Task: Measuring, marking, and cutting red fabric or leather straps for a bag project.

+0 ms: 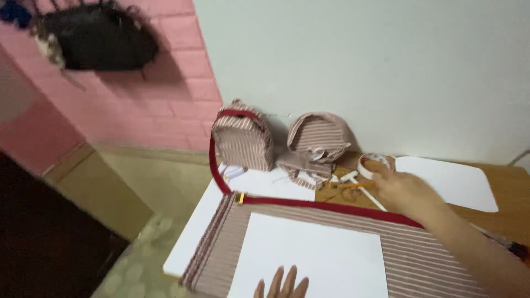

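My right hand (402, 190) reaches across the table to a roll of white tape (373, 164) and touches it; the blur hides whether the fingers grip it. Only the fingertips of my left hand (282, 285) show at the bottom edge, spread flat on a white sheet (314, 254). That sheet lies on brown striped fabric (425, 251). A dark red strap (309, 203) runs along the fabric's far edge and curves up to a small striped backpack (243, 139).
A second, unfinished striped bag piece (319, 137) leans on the white wall, with fabric scraps and a white stick (369, 197) nearby. Another white sheet (450, 179) lies at the right. A pink brick wall (138, 99) with a black bag (96, 37) is left.
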